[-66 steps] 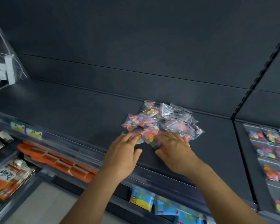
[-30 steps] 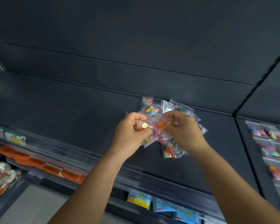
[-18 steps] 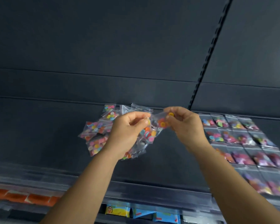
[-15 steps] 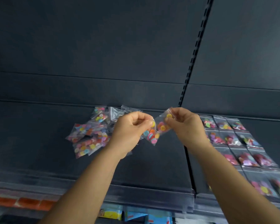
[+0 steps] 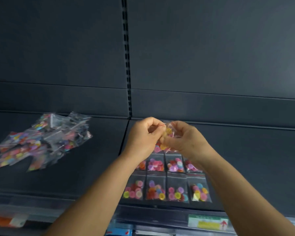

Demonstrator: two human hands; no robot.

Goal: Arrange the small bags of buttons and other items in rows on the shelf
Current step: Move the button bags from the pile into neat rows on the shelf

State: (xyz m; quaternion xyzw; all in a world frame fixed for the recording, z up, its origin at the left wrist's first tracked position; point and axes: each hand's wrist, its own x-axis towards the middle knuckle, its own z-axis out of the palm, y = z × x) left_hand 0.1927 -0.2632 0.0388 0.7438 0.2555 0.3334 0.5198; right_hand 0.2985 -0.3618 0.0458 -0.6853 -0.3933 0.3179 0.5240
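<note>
head view, hands: left hand [image 5: 143, 138] and right hand [image 5: 184, 140] are raised together, just above the back end of the laid rows.
head view, fingers: both sets curled in a pinch on a small clear bag of buttons [image 5: 168, 133]; neither hand is open. There may be more than one bag in the pinch; blur makes the count uncertain.
head view, change: about two seconds ago both hands were down on the loose pile [image 5: 41, 142]; now the pile sits well apart to the left, untouched, and the hands have carried their pick across the shelf divider to the right bay.
head view, rows: neat rows of bags [image 5: 167, 178] lie flat on the right shelf [image 5: 254, 159], below and in front of the hands, partly hidden by the wrists.
head view, task thing: held bag is off the shelf, between the two hands, over the far end of the rows.
meaning: pick-and-transfer looks done; likely next is separating and laying this bag at the back of the grid.
progress: a large pile remains, so the task is far from finished.
</note>
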